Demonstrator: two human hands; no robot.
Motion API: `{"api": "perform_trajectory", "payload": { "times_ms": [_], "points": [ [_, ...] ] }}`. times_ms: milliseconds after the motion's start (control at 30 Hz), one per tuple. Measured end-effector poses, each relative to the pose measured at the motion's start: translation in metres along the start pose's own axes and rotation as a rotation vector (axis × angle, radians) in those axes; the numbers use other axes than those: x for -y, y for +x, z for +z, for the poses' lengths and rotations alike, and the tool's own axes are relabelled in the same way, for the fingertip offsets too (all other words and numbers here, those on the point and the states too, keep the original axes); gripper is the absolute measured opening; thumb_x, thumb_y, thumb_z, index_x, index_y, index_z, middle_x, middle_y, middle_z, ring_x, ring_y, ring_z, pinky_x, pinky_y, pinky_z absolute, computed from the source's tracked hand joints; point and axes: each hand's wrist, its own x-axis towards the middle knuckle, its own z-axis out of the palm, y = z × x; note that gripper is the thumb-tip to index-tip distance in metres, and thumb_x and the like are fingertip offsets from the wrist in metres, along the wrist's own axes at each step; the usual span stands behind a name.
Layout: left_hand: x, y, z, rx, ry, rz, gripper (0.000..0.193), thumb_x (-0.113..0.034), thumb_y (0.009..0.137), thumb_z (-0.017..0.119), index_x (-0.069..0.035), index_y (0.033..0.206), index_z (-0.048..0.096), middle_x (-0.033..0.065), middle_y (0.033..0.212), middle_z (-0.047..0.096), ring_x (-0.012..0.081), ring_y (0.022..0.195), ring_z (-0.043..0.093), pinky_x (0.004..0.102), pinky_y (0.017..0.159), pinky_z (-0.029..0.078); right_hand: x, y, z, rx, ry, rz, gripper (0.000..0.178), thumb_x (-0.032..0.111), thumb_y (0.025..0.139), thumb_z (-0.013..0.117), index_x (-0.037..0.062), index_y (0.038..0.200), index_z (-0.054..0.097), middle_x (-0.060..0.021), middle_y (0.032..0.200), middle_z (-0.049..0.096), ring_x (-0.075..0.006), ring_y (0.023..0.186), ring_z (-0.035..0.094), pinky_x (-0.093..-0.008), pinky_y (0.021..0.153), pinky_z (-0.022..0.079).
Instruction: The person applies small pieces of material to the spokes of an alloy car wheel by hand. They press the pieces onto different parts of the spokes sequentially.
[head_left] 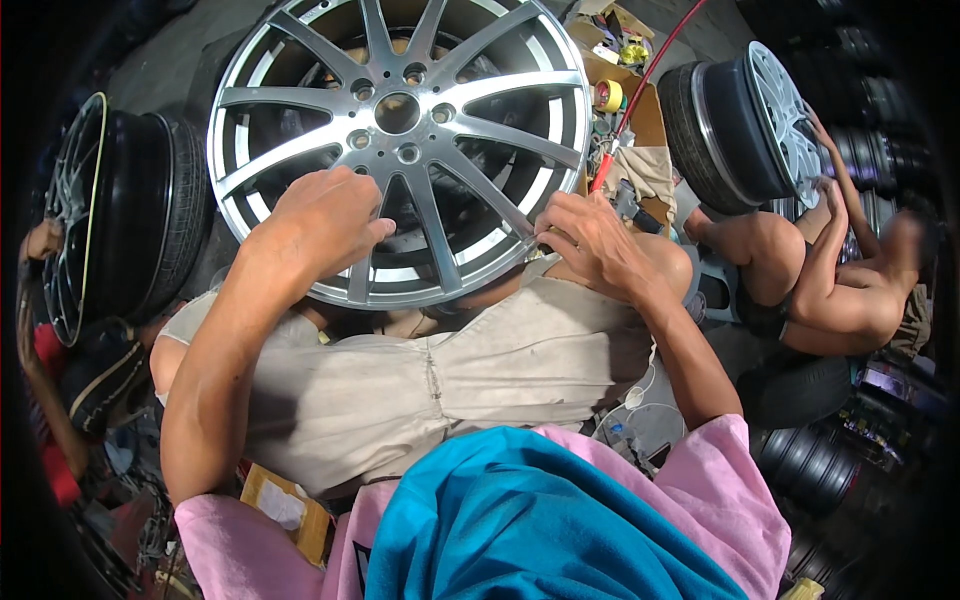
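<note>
A silver alloy wheel rim [425, 205] with many straight spokes lies face up in front of my knees, with five bolt holes around its open centre. My left hand [322, 222] rests over its near-left spokes, fingers curled down and thumb out to the right; what lies under the fingers is hidden. At the near-right edge of the rim, my right hand [590, 235] has its fingers bent and closed against the outer lip. A small dark bit shows between thumb and fingers, too small to name.
An open cardboard box [645, 120] with a yellow tape roll [607, 96] and a rag [640, 172] stands beyond the rim's right side, a red hose [650, 70] crossing it. Co-workers sit left and right, each at a wheel: one left [130, 210], one right [735, 125].
</note>
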Motion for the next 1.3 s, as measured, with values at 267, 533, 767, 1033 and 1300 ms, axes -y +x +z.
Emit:
{"api": "perform_trajectory", "payload": {
  "times_ms": [267,533,767,1033,1300],
  "points": [
    [-0.001,0.002,0.001,-0.01,-0.01,-0.004,0.032,-0.028,0.098,0.077,0.002,0.086,0.077,0.0247,0.082,0.073,0.0466,0.089,0.072,0.0542,0.083,0.055,-0.004,0.01,-0.004,0.052,-0.117,-0.078,0.011,0.019,0.104,0.068,0.0091,0.106,0.072,-0.0074,0.101,0.058,-0.0259,0.096,0.061,-0.042,0.087,0.038],
    [0.03,0.017,-0.019,-0.111,-0.011,0.013,0.038,-0.033,0.098,0.078,0.004,0.093,0.079,0.0268,0.084,0.074,0.0455,0.087,0.074,0.0524,0.083,0.056,-0.014,0.004,0.005,-0.086,0.083,-0.026,0.012,0.019,0.101,0.075,0.008,0.105,0.073,-0.0075,0.096,0.062,-0.0267,0.084,0.061,-0.0386,0.074,0.041],
    [0.075,0.027,-0.063,-0.357,-0.103,-0.016,0.051,-0.042,0.109,0.067,0.007,0.107,0.079,0.0248,0.078,0.067,0.0339,0.071,0.061,0.0456,0.072,0.049,-0.001,-0.007,-0.013,-0.245,0.58,0.519,0.041,0.035,0.096,0.09,0.0066,0.09,0.061,0.0019,0.078,0.054,-0.0102,0.075,0.051,-0.0307,0.065,0.044],
    [0.115,0.038,-0.07,-0.475,-0.169,-0.101,0.057,-0.048,0.111,0.064,0.007,0.108,0.079,0.0236,0.083,0.073,0.0294,0.076,0.064,0.0422,0.079,0.052,-0.04,-0.024,0.052,-0.471,0.533,0.79,0.058,0.059,0.096,0.083,0.0058,0.081,0.065,-0.0004,0.076,0.061,-0.0123,0.071,0.053,-0.0332,0.065,0.047],
    [0.122,0.074,-0.067,-0.532,0.098,0.009,0.05,-0.044,0.109,0.066,0.004,0.099,0.08,0.0206,0.094,0.072,0.0392,0.091,0.07,0.0485,0.088,0.054,0.023,-0.002,0.091,-0.685,0.89,1.016,0.037,0.041,0.1,0.087,0.0097,0.09,0.07,0.0061,0.084,0.062,-0.0027,0.076,0.049,-0.0218,0.067,0.037]
  ]
}}
